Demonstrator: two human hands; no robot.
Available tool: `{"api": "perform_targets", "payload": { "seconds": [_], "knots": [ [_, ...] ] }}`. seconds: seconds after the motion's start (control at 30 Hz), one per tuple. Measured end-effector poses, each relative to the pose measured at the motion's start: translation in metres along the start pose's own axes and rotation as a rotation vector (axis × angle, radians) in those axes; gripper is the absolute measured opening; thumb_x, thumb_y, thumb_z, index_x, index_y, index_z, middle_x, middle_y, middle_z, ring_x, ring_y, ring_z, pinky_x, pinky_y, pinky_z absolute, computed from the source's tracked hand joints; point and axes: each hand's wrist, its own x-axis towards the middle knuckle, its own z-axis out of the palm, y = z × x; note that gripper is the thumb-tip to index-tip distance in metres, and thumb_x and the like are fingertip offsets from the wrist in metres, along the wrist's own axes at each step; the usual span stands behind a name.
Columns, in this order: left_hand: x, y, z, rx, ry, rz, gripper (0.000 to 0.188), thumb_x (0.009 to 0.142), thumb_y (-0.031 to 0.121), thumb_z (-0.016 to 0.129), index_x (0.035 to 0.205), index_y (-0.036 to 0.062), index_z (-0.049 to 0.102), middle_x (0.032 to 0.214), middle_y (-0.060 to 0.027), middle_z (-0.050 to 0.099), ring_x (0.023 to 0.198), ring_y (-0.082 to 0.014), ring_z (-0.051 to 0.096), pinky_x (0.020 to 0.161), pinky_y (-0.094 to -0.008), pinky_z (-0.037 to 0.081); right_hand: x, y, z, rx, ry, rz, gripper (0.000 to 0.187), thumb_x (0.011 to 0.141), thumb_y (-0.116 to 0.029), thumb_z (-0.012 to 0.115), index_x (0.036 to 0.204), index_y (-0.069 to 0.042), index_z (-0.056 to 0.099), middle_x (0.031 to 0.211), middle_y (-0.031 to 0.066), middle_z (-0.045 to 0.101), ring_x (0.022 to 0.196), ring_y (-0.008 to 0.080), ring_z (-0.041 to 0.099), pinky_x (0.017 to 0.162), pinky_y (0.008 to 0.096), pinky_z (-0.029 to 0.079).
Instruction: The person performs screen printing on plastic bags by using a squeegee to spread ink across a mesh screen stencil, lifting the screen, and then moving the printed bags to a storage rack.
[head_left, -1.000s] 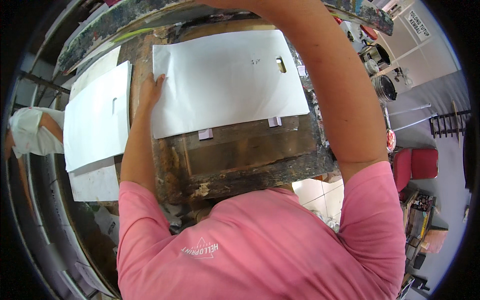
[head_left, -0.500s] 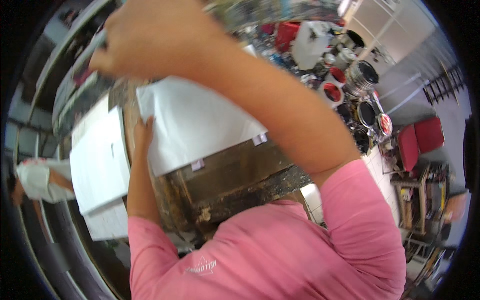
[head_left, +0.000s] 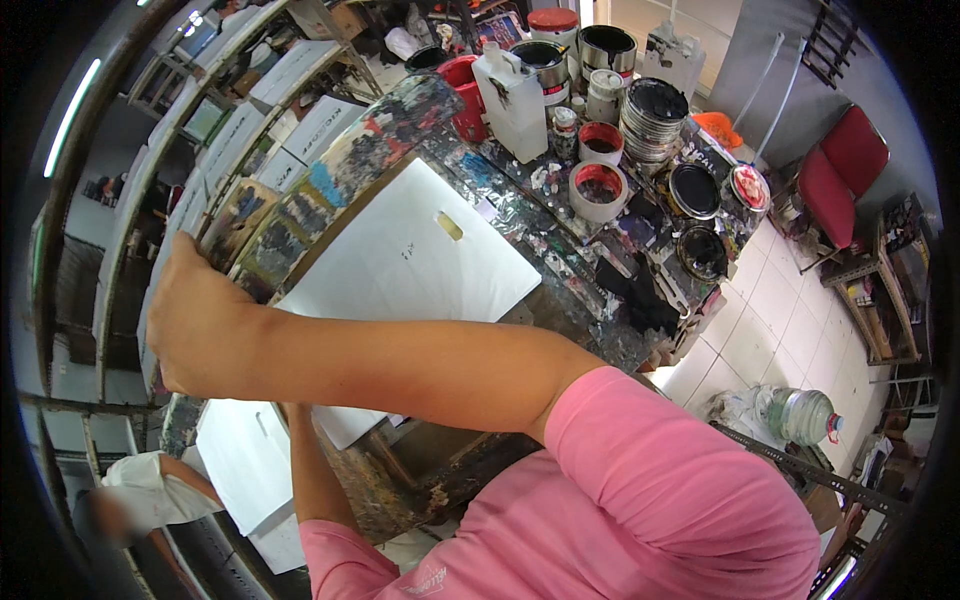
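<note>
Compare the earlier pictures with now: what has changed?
The right hand has swung leftward, its forearm now crossing over the white sheet. The left hand, earlier at the sheet's left edge, is hidden behind that forearm. The view turned, showing more paint containers. The sheet still lies on the wooden board.

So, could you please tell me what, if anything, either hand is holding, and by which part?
That cannot be told: the right hand mostly hides its own fingers, and the right forearm covers the left hand.
</note>
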Motion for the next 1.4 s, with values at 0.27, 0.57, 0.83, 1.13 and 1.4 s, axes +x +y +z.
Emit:
{"api": "perform_targets", "payload": {
  "seconds": [0.27,0.57,0.83,1.13,1.4],
  "knots": [
    [0.000,-0.013,0.004,0.095,0.003,0.003,0.072,0.105,0.043,0.065,0.153,-0.0088,0.048,0.159,-0.0342,0.045,0.149,-0.0490,0.041,0.124,-0.0483,0.033,-0.006,0.003,-0.004,-0.026,0.104,0.023,0.033,0.095,-0.041,0.062,0.100,-0.019,0.086,0.093,0.0028,0.079,0.087,0.0240,0.070,0.083,0.0502,0.037],
    [-0.020,0.075,-0.049,0.151,0.007,-0.563,0.073,0.103,0.042,0.070,0.152,-0.0083,0.049,0.155,-0.0325,0.051,0.143,-0.0435,0.051,0.121,-0.0473,0.039,-0.007,0.010,-0.010,0.157,0.115,0.103,0.047,0.093,-0.050,0.062,0.093,-0.007,0.081,0.088,0.0140,0.078,0.089,0.0312,0.075,0.091,0.0477,0.045],
    [-0.126,0.234,-0.160,-1.802,0.278,-0.271,0.115,0.095,0.080,0.054,0.158,-0.0123,0.027,0.145,-0.0319,0.057,0.138,-0.0432,0.056,0.125,-0.0584,0.036,-0.079,-0.023,0.025,-0.027,0.236,0.038,0.057,0.095,-0.049,0.064,0.120,0.002,0.064,0.094,0.0166,0.071,0.091,0.0348,0.066,0.087,0.0476,0.046],
    [-0.231,0.212,-0.067,-1.892,0.045,-0.969,0.113,0.099,0.086,0.036,0.151,-0.0152,0.037,0.139,-0.0337,0.059,0.133,-0.0423,0.060,0.117,-0.0512,0.049,-0.196,-0.028,0.101,0.311,-0.609,0.175,0.034,0.097,-0.044,0.071,0.107,-0.011,0.072,0.098,0.0131,0.070,0.096,0.0379,0.068,0.080,0.0523,0.052],
    [-0.250,0.195,-0.037,-1.961,0.034,-0.986,0.116,0.097,0.090,0.030,0.155,-0.0103,0.037,0.144,-0.0311,0.058,0.136,-0.0407,0.058,0.118,-0.0515,0.046,-0.230,-0.055,0.137,0.171,-0.583,0.137,0.040,0.088,-0.036,0.079,0.118,-0.011,0.071,0.102,0.0079,0.069,0.097,0.0306,0.067,0.078,0.0452,0.058]
  ]
}}
